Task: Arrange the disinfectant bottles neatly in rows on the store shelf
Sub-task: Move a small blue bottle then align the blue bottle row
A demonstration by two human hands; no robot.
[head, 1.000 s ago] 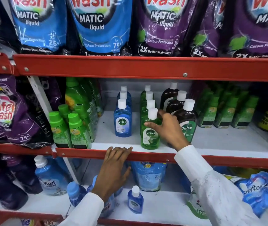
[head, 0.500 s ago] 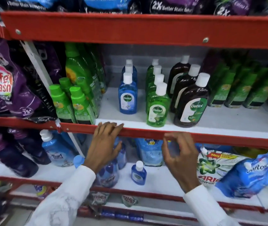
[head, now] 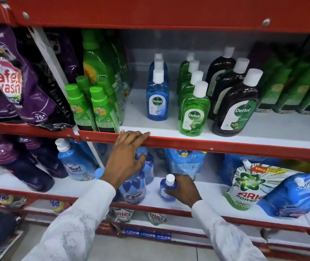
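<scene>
Head view: right hand (head: 183, 188) clasped the small blue bottle (head: 167, 190) on the lower shelf (head: 212, 193); above it, left hand (head: 126, 157) rested fingers-spread on the red shelf lip (head: 207, 145), beneath the Dettol rows (head: 194, 110).

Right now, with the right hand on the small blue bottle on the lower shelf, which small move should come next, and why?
Probably lift the small blue bottle up toward the blue Dettol row. The right hand is wrapped around it, it stands alone among detergent pouches, and it matches that row's colour and white cap.
</scene>
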